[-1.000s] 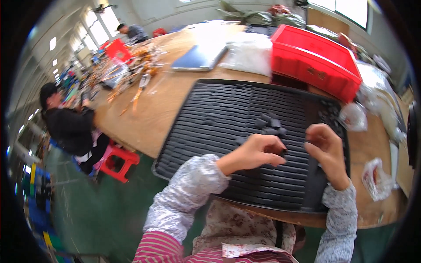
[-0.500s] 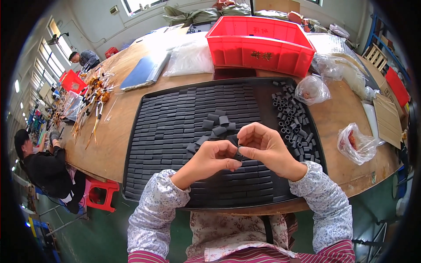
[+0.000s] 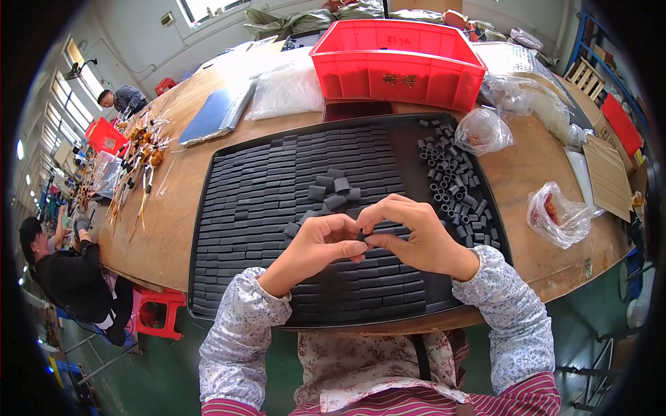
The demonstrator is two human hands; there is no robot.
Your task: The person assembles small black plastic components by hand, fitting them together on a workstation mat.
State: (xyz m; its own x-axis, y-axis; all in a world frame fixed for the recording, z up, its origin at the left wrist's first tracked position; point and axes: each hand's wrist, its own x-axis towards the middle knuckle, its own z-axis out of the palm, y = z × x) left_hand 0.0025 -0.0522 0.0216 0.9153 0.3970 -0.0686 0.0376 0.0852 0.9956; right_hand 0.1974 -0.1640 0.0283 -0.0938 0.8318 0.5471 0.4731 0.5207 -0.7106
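Fingertips of my left hand (image 3: pixel 312 246) and my right hand (image 3: pixel 416 234) meet over the middle of a black tray (image 3: pixel 408 156). Between them they pinch a small black tube (image 3: pixel 361 236), mostly hidden by the fingers. Close rows of dark tubes (image 3: pixel 243 225) lie on their sides across most of the tray. On top of these rows, just beyond my hands, sits a loose cluster of dark tubes (image 3: pixel 335 201). Jumbled short black tubes (image 3: pixel 451 184), some on end with their holes showing, fill the tray's right side.
Behind the tray stands a red crate (image 3: pixel 399 76), with a plastic bag (image 3: pixel 288 90) and a blue folder (image 3: pixel 216 114) to its left. Clear bags (image 3: pixel 484 132) lie at the right. Wired parts (image 3: pixel 142 156) cover the table's left, where a co-worker (image 3: pixel 80 277) sits.
My hands have come closer together, the fingertips of both now meeting around the small tube. The whole scene has shifted slightly left in view.
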